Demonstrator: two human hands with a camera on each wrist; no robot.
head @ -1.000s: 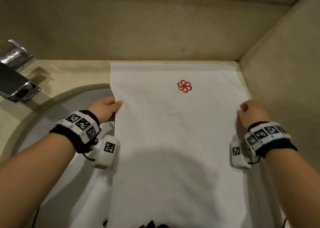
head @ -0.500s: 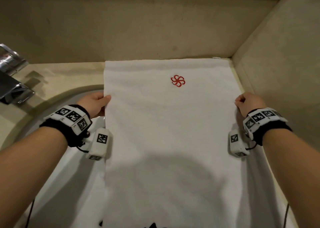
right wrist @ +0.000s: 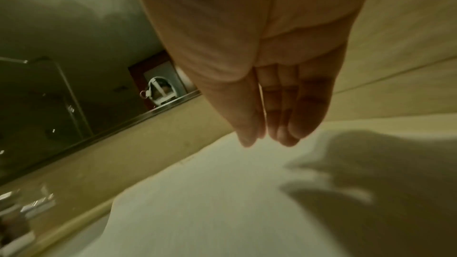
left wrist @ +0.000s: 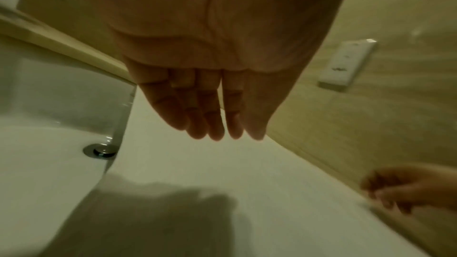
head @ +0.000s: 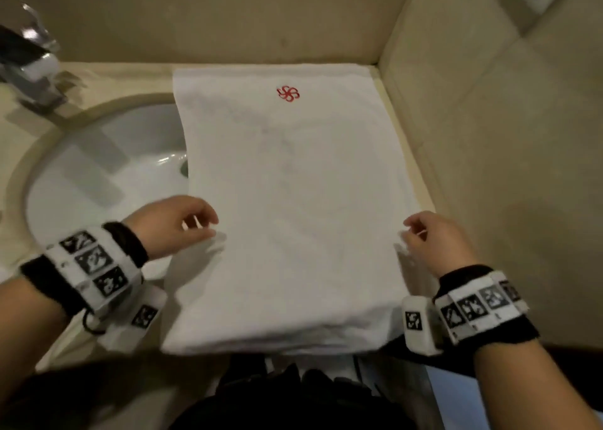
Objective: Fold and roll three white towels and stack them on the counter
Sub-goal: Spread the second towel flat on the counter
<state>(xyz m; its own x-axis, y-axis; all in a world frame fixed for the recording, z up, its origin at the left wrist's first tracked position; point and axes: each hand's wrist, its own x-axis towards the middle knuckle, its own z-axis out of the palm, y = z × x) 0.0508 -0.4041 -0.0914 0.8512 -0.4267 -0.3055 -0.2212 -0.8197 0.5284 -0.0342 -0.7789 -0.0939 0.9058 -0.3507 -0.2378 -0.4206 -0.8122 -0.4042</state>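
White terry towel (head: 293, 208) with a red emblem (head: 288, 93) lies flat on the beige counter (head: 107, 80), partly over the white sink (head: 107, 175). Left hand (head: 169, 224) and right hand (head: 437, 243) hover at its side edges, fingers relaxed and straight, holding nothing.

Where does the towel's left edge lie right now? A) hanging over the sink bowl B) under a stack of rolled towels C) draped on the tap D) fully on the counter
A: in the head view the towel spreads from the back wall toward the person, and its left edge crosses over the white sink bowl; the left wrist view shows the drain right beside that edge.
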